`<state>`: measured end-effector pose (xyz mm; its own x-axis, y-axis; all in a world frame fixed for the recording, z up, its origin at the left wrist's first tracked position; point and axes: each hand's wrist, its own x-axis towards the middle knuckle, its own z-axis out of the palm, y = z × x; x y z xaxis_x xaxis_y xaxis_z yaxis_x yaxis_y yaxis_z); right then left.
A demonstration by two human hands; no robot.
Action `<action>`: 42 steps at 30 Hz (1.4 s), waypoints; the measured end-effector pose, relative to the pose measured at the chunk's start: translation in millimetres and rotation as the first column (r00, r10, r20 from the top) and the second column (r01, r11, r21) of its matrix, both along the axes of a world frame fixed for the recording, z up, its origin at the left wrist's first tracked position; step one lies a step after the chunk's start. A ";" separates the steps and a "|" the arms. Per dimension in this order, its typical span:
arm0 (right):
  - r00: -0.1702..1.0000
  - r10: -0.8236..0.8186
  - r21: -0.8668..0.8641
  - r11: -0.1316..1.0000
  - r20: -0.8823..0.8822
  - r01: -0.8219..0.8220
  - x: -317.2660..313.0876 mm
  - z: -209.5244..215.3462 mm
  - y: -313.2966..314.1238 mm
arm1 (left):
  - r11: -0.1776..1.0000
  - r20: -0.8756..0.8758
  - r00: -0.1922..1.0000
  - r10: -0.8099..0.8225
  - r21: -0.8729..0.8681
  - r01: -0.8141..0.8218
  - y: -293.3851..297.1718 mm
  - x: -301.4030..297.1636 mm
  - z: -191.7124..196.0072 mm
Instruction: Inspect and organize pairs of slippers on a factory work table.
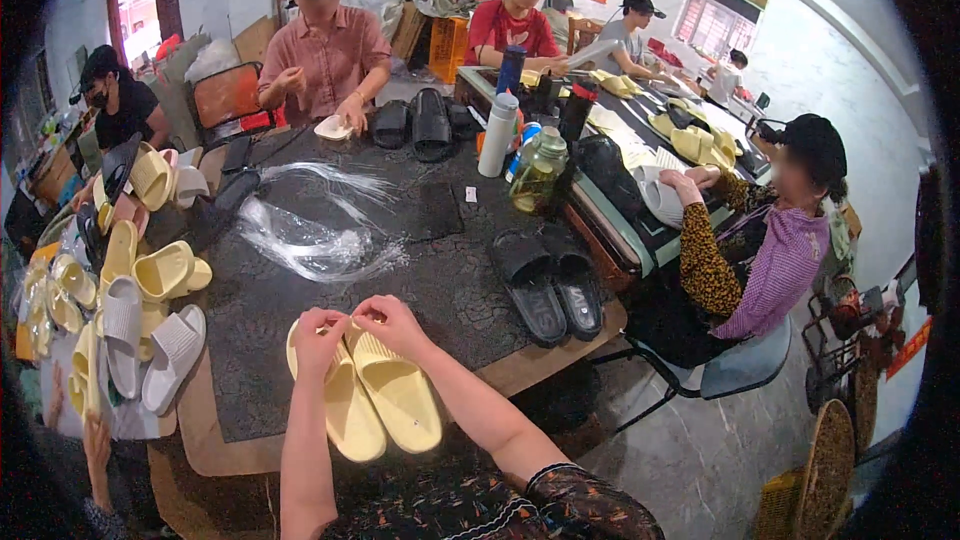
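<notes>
A pair of pale yellow slide slippers [398, 402] lies side by side at the table's near edge, heels toward me. My left hand [320, 332] is closed in a pinch over the strap of the left slipper. Just beside it, my right hand [393, 326] pinches above the right slipper's strap. Whatever thin thing the fingertips hold is too small to make out. Beyond my hands, a loose bundle of clear plastic strips [310, 240] spreads over the dark tabletop [430, 265]. To the right sits a pair of black slides [545, 285].
Yellow, grey and white slippers [150, 275] crowd the left side. A white flask [497, 135] and a jar of greenish liquid [540, 172] stand far right, near more black slides [432, 126]. Across the table a person [325, 45] handles a pale slipper; another person [770, 230] sits at right.
</notes>
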<state>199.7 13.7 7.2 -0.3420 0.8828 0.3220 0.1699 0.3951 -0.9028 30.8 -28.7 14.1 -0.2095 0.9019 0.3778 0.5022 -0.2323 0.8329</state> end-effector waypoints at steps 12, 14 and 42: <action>1.000 0.011 0.037 0.999 0.000 -0.011 1.6 -2.8 3.8 | 0.999 0.093 0.995 0.021 -0.027 -0.018 6.5 0.1 -10.0; 0.998 -0.052 -0.060 0.997 -0.031 0.050 0.6 -5.0 2.8 | 0.999 0.126 0.992 0.030 -0.026 -0.027 6.0 -1.2 -13.1; 1.000 -0.024 -0.035 0.999 -0.006 0.024 1.1 -8.1 4.8 | 1.000 0.110 0.994 0.010 -0.024 -0.007 4.5 -0.8 -11.3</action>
